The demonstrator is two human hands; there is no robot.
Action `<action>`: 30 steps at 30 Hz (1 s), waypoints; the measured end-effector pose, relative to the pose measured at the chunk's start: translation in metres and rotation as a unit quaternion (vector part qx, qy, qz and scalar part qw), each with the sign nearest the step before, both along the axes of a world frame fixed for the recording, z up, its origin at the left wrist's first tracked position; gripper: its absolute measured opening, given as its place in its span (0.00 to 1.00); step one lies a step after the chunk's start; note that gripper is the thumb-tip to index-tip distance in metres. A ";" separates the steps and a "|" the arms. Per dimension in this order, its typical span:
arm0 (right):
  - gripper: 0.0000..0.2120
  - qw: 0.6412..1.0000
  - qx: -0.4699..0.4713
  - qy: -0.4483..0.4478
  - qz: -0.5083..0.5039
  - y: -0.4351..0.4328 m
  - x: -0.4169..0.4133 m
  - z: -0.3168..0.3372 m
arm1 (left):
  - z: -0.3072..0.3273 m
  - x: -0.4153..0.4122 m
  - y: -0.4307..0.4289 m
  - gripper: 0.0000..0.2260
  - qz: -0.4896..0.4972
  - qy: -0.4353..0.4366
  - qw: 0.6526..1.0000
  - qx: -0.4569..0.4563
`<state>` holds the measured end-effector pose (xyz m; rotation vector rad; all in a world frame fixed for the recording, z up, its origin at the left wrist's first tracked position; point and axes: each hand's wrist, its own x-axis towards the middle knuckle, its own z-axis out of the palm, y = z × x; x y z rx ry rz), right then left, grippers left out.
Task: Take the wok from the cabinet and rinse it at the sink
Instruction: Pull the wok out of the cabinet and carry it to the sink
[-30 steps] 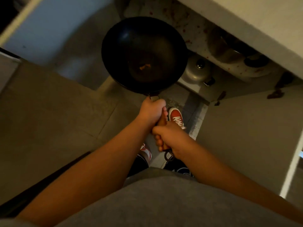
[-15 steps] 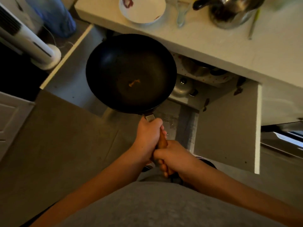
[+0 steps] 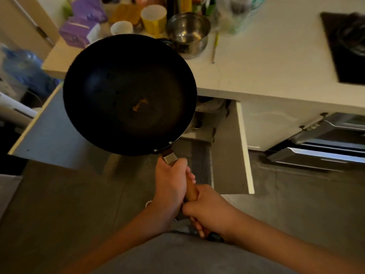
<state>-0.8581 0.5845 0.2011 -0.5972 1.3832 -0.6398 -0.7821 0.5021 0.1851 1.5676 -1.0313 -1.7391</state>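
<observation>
A black wok (image 3: 129, 93) with a small orange speck at its bottom is held level in the air, in front of the white counter edge. Its wooden handle (image 3: 191, 189) points back toward me. My left hand (image 3: 171, 186) grips the handle close to the metal collar. My right hand (image 3: 207, 211) grips the handle's rear end. The cabinet (image 3: 209, 115) under the counter stands open, its right door (image 3: 232, 153) swung out, with pots dimly visible inside. No sink is in view.
The white counter (image 3: 266, 62) carries a steel pot (image 3: 188, 34), a yellow cup (image 3: 154, 16), a white cup (image 3: 121, 28), purple boxes (image 3: 83, 26) and a chopstick (image 3: 214, 48). A black hob (image 3: 345, 46) lies at the right. An oven (image 3: 325, 139) sits below it. The cabinet's left door (image 3: 53, 131) is also swung out.
The wok has come up out of the cabinet to counter height, and my view has risen with it. Both hands keep the same grip on the handle.
</observation>
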 end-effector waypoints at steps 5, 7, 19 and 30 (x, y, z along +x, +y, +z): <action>0.10 0.996 -0.013 0.012 -0.092 0.048 -0.041 0.000 | 0.011 -0.058 0.036 0.08 -0.080 -0.014 0.996 -0.028; 0.11 0.990 -0.025 0.023 -0.135 0.066 -0.057 -0.001 | 0.013 -0.081 0.050 0.09 -0.123 -0.013 0.992 -0.035; 0.10 0.910 -0.023 0.065 -0.408 0.165 -0.141 -0.004 | 0.020 -0.234 0.146 0.03 -0.361 -0.012 0.933 -0.015; 0.08 0.785 -0.053 0.056 -0.615 0.249 -0.239 -0.001 | 0.013 -0.380 0.245 0.07 -0.573 0.011 0.819 0.022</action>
